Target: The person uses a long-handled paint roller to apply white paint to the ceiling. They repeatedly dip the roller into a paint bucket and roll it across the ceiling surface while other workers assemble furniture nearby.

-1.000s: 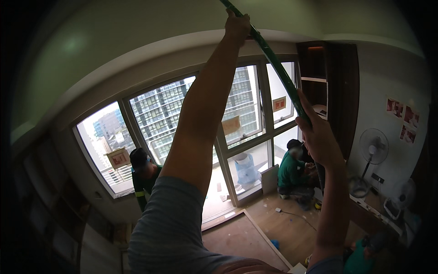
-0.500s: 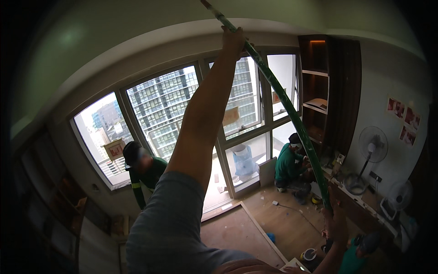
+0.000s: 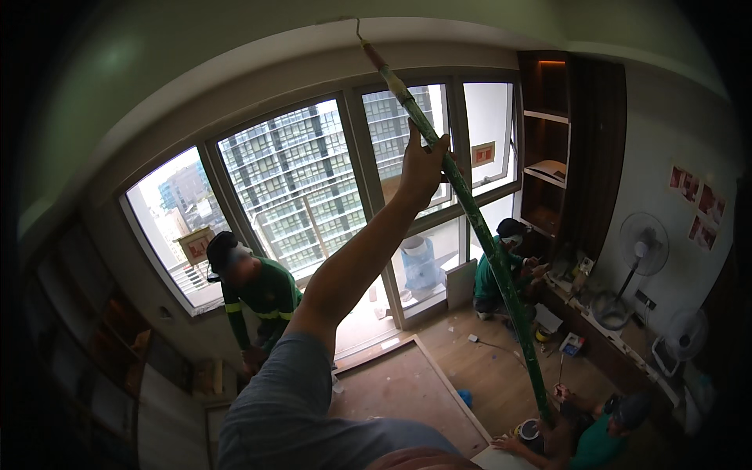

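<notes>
A long green pole [image 3: 475, 218] with worn, paint-marked sides slants across my view. My left hand [image 3: 427, 166], arm stretched up and forward, is wrapped round its upper part. Lower right, my right hand [image 3: 558, 435] holds the bottom end; it is dark and partly lost against a co-worker behind it. A paint roller [image 3: 359, 33] is fixed at the pole's top, its bent wire frame reaching the pale ceiling [image 3: 235, 35]. The roller head is hard to make out against the ceiling.
Three co-workers in green are below: one at left by the windows [image 3: 282, 196], one crouching [image 3: 489, 274], one at lower right [image 3: 603, 439]. Standing fans [image 3: 644, 243] and a shelf unit [image 3: 544, 141] are at right. A framed brown board [image 3: 407, 399] lies below me.
The pole has come down, bringing its tip and the roller's wire frame into view. My left hand is lower, with the arm more bent. My right hand has also dropped.
</notes>
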{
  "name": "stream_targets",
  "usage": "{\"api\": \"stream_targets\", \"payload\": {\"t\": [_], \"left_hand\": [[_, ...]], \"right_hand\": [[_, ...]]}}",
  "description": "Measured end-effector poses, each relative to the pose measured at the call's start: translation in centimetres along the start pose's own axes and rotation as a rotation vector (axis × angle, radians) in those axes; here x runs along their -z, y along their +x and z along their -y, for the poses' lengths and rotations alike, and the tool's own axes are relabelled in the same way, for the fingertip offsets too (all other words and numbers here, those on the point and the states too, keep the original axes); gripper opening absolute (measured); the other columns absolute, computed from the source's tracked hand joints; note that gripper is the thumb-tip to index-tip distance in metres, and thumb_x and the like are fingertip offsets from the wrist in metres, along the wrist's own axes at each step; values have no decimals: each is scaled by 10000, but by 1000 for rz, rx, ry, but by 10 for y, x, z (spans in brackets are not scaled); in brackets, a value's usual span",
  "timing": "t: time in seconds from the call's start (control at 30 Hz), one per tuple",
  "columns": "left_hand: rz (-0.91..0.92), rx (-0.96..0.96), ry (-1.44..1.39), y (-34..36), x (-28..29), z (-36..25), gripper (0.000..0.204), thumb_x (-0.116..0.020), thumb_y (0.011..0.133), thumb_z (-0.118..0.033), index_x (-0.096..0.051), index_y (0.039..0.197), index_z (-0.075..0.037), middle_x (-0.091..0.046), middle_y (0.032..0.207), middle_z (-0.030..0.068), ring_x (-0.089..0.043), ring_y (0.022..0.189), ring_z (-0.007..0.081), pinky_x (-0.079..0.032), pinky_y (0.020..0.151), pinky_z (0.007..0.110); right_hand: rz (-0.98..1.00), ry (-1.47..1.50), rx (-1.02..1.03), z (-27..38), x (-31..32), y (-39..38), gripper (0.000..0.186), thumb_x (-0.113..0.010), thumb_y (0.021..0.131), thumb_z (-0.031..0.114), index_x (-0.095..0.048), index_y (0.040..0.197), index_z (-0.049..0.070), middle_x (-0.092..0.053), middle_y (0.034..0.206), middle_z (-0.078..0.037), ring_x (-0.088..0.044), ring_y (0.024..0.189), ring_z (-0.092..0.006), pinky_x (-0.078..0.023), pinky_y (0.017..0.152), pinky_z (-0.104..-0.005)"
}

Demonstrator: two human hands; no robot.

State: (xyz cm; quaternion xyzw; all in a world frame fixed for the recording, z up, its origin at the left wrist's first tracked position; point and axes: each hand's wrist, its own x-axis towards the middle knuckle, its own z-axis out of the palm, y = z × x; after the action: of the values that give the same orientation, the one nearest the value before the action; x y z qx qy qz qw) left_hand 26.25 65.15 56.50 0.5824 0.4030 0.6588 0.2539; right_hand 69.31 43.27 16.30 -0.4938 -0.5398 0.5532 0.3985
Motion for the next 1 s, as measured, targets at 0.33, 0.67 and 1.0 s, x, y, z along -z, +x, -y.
{"api": "stream_targets", "payload": {"t": [0.33, 0.67, 1.0], "left_hand": [[-17, -33, 22, 4, 53, -15, 791, -555, 1046, -219, 1, 1609, -192, -667, 922, 184, -725, 712, 298, -628, 639, 448], [-19, -205, -11, 61, 69, -81, 813, -530, 1037, -137, 46, 1606, -211, -632, 961, 210, -701, 683, 290, -638, 611, 425], [-26, -416, 34, 87, 36, -149, 898, -607, 943, -109, -14, 1617, -71, -638, 957, 213, -692, 712, 261, -613, 563, 369]], "right_hand": [[47, -80, 81, 16, -42, 7, 686, -601, 954, 107, -344, 1590, 112, -501, 719, 30, -491, 603, -67, -431, 541, -257], [8, -303, 480, 127, -117, 53, 667, -626, 939, 156, -397, 1564, 104, -543, 732, -91, -508, 611, -176, -434, 603, -326], [-118, -328, 795, 340, -177, 92, 605, -547, 1032, 165, -335, 1599, 189, -660, 927, -150, -558, 696, -201, -489, 750, -372]]}}
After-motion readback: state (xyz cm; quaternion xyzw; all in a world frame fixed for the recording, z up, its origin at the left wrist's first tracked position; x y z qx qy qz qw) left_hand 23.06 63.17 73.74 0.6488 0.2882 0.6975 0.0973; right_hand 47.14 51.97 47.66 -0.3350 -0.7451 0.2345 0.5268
